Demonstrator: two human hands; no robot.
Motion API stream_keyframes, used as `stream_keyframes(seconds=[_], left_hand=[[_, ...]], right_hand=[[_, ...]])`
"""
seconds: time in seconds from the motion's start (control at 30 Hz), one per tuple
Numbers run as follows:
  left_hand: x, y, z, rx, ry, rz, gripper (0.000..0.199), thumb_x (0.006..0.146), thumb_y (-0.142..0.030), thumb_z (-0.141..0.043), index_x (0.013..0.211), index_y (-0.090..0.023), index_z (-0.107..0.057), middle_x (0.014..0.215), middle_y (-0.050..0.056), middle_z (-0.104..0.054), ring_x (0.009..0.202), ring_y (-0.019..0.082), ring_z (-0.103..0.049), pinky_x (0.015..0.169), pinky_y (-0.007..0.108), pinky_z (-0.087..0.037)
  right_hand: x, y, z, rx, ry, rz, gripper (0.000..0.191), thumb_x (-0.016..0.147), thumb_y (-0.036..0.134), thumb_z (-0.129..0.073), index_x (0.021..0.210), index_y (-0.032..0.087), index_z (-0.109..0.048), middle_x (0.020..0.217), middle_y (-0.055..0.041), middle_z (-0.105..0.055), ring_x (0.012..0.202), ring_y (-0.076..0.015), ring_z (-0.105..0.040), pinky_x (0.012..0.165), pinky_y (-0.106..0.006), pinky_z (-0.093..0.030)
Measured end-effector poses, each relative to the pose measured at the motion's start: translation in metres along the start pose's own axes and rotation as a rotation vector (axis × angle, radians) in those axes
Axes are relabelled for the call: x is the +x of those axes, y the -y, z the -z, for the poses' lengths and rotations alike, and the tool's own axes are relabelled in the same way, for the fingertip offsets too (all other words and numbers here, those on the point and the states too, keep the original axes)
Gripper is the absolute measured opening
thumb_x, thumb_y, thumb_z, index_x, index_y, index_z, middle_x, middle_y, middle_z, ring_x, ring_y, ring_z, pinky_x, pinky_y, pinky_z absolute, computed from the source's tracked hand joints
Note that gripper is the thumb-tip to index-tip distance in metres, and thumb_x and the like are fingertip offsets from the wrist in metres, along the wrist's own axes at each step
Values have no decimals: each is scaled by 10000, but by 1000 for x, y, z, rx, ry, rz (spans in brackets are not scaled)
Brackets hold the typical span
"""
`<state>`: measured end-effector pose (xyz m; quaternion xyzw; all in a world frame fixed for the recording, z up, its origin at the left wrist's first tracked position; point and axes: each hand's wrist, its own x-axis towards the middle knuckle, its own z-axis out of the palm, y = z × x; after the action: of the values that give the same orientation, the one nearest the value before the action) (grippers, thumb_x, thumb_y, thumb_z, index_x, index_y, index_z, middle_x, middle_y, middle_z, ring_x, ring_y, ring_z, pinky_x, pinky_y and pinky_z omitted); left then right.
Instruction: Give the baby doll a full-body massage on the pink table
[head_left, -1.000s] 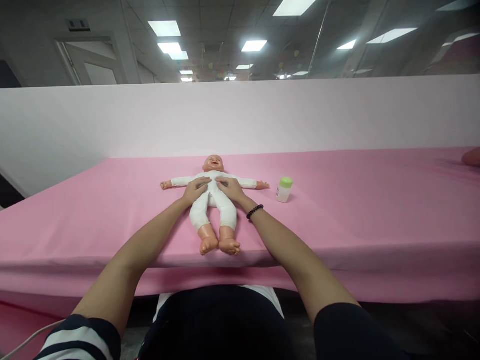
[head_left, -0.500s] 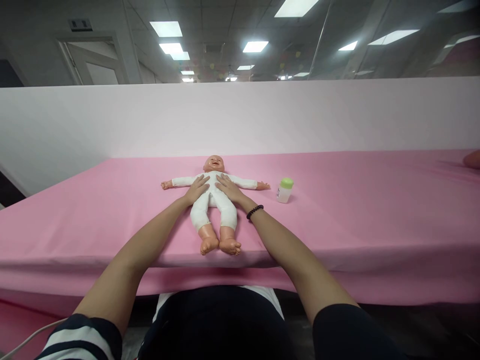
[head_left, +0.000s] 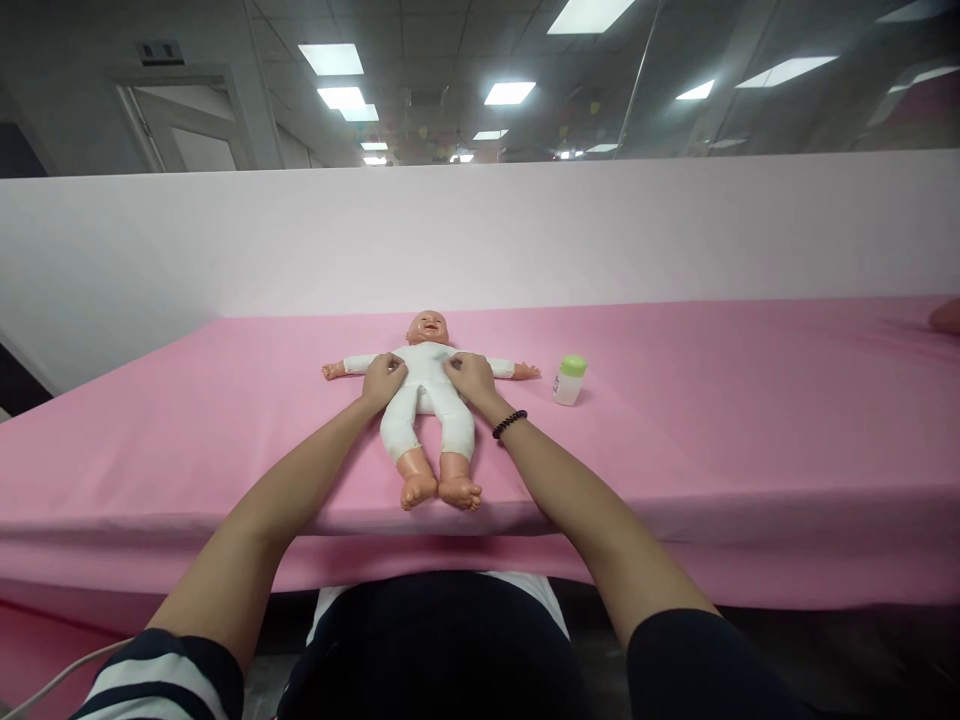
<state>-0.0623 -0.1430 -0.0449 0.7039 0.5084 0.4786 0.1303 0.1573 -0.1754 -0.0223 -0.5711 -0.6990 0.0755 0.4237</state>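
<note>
A baby doll [head_left: 427, 371] with a white cloth body lies on its back, head away from me, arms spread wide and bare feet toward me. My left hand [head_left: 384, 380] is curled against the left side of its torso, just below the arm. Against the right side, my right hand [head_left: 472, 377] is bent in the same way, thumb and forefinger drawn close together. Both hands touch the doll; the tips of several fingers are hidden. A dark beaded bracelet [head_left: 510, 424] circles my right wrist.
A small clear bottle [head_left: 568, 386] with a green cap stands to the right of the doll. Pink cloth [head_left: 697, 420] covers the table, and a white partition [head_left: 570, 235] rises behind it. Part of a skin-coloured object [head_left: 945, 317] shows at the far right edge.
Both hands lay flat with fingers spread on the doll's chest. They have slid outward to its sides, and the fingers have curled in. Doll and bottle have not moved.
</note>
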Motion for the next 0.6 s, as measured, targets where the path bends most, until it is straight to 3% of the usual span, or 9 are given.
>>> stream_keyframes(seconds=[0.1,0.17,0.27,0.37,0.5,0.6], left_hand=[[-2,-7,2,-28,-17,-48,160,874,-280,-540,856,-200,-678,977,80,-741,996,263,-661,1012,439,-536],[-4,-11,3,-52,12,-89,188,894,-288,-526,870,-198,-690,989,77,-748,1007,254,-667,1016,424,-539],[-4,-14,3,-88,117,-150,299,926,-307,-513,1078,-184,-739,1184,96,-757,1136,253,-678,1076,410,-527],[-1,-13,3,-85,262,-194,460,944,-347,-532,1346,-194,-695,1479,95,-642,1419,266,-550,1236,424,-405],[5,-5,4,10,378,-182,511,985,-404,-509,1462,-271,-635,1631,58,-487,1605,297,-290,1334,550,-136],[9,6,9,123,367,-91,546,1020,-486,-466,1528,-307,-557,1698,85,-368,1624,390,-192,1253,743,-67]], right_hand=[[2,0,-1,20,-13,31,285,970,231,-550,913,144,-815,1007,-137,-803,959,-293,-738,945,-400,-531],[2,0,-1,52,13,72,332,1010,252,-508,991,139,-820,1061,-130,-802,1000,-283,-737,976,-400,-533],[1,0,-1,110,123,158,381,1058,278,-469,1278,175,-762,1342,-89,-733,1251,-235,-676,1121,-364,-485],[2,-2,-3,123,272,197,450,1071,317,-501,1498,238,-619,1611,-33,-513,1516,-185,-455,1275,-337,-327],[8,-9,-3,44,383,105,570,1092,493,-460,1617,270,-465,1733,-40,-278,1634,-258,-204,1332,-513,-163],[12,-18,2,-48,388,6,648,1105,587,-316,1675,279,-340,1749,-55,-227,1641,-333,-152,1295,-663,-95]])
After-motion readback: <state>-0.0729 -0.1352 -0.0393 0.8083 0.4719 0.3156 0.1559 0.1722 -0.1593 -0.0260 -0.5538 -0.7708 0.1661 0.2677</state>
